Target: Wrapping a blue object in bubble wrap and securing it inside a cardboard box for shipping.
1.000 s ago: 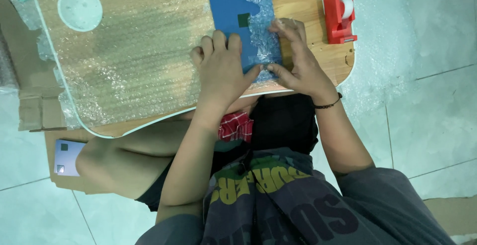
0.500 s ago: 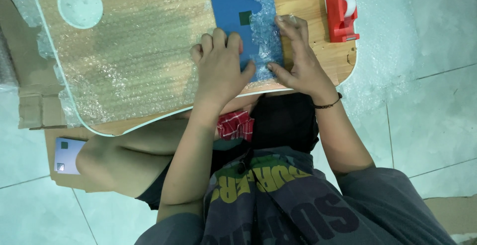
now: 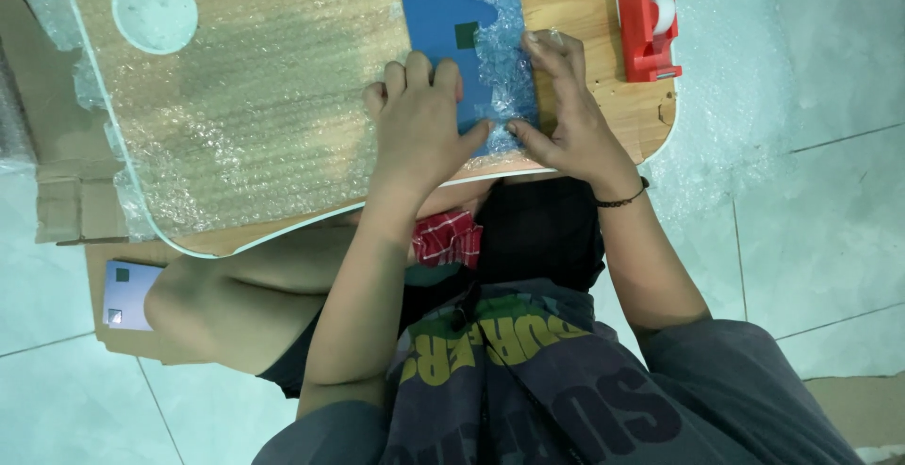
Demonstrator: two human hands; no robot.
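Both hands, left hand point(image 3: 421, 121) and right hand point(image 3: 564, 116), are pressing flat, grip unclenched, pinning bubble wrap point(image 3: 500, 60) around the blue box point(image 3: 434, 13) on the desk point(image 3: 584, 13).

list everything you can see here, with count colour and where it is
flat blue rectangular item: one, blue with a small dark green square, top centre of the table, partly wrapped
clear bubble wrap sheet: one, clear, spread over the table's left and centre, folded over the blue item's right side
low wooden table: one, light wood with white edge, across the person's lap
red tape dispenser: one, red, table's right end
round white recess: one, table's top left
flat cardboard: brown, on the floor at left
pale lilac card: one, on the cardboard, lower left
left hand: flat on the blue item
right hand: fingers pressing the wrap
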